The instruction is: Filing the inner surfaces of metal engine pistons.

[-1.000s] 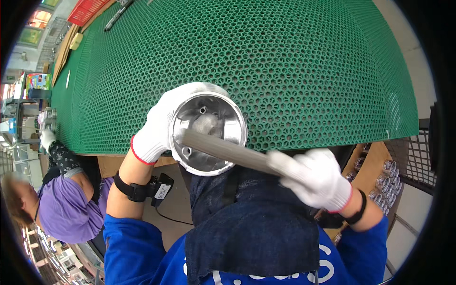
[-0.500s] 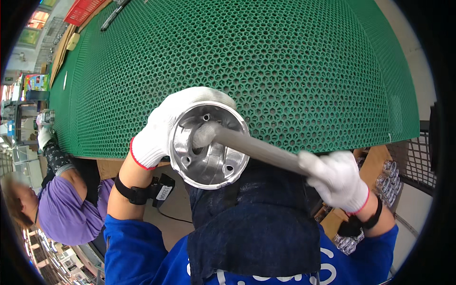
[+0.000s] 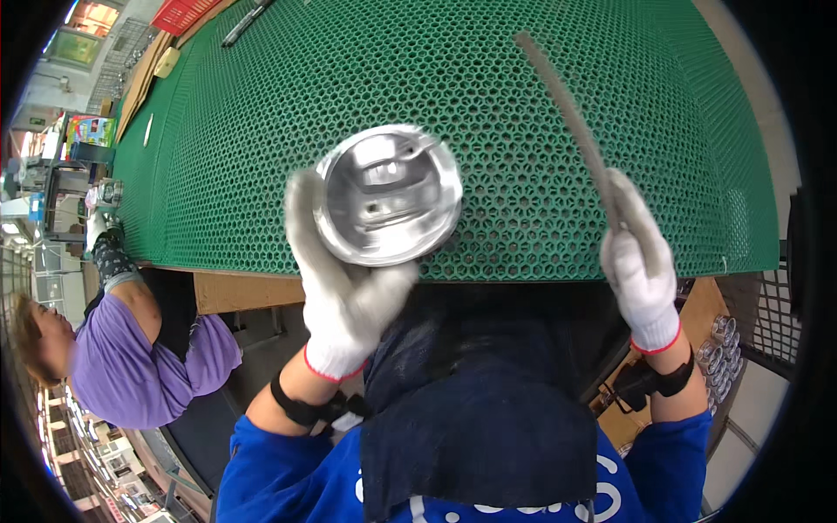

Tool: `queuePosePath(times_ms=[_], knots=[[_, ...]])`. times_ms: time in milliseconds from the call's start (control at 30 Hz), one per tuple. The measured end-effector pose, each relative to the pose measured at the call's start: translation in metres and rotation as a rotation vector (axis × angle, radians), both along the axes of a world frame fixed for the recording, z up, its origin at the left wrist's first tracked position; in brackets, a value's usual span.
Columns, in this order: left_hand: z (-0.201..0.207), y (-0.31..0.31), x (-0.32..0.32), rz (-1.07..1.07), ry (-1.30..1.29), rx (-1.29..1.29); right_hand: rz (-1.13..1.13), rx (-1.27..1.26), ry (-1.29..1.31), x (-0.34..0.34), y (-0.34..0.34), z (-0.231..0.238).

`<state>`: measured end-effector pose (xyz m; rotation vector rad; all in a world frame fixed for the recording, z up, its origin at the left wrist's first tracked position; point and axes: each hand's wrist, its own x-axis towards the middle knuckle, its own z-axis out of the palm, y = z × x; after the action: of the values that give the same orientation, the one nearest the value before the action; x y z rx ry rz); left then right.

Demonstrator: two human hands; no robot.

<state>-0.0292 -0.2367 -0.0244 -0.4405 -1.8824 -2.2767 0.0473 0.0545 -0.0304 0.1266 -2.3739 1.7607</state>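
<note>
In my head view I read places as on a clock with its hub in the middle of the view. The round metal part (image 3: pixel 388 196) is near the hub, toward 11 o'clock, its open side facing me, above the green mat (image 3: pixel 488 87). The left hand (image 3: pixel 344 305), at 8 o'clock, has hold of it in a wide curve: the fingers lie along its 9 o'clock side, the thumb below its lower rim. The right hand (image 3: pixel 641 270), at 3 o'clock, is closed around the lower end of a grey strip-like tool (image 3: pixel 571 118), whose free tip points toward 11 o'clock, well apart from the part.

My first worry is the left grip. It supports only one side, so the smooth metal could slip on the glove, turn and drop onto the mat. Secondly, the tool is held near one end; a small wrist error would become a big swing at the tip, and it could scratch the rim or strike the left fingers. The part's inside is blurred, so I cannot judge its surface.
</note>
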Motion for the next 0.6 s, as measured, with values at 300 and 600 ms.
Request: queuePosePath(times_ms=[300, 600], knots=[[-0.004, -0.028, 0.009, 0.019, -0.217, -0.189, 0.169, 0.418, 0.088, 0.039, 0.004, 0.016], [0.016, 0.001, -0.063, -0.404, -0.290, -0.697, 0.220, 0.655, 0.120, 0.036, -0.014, 0.012]])
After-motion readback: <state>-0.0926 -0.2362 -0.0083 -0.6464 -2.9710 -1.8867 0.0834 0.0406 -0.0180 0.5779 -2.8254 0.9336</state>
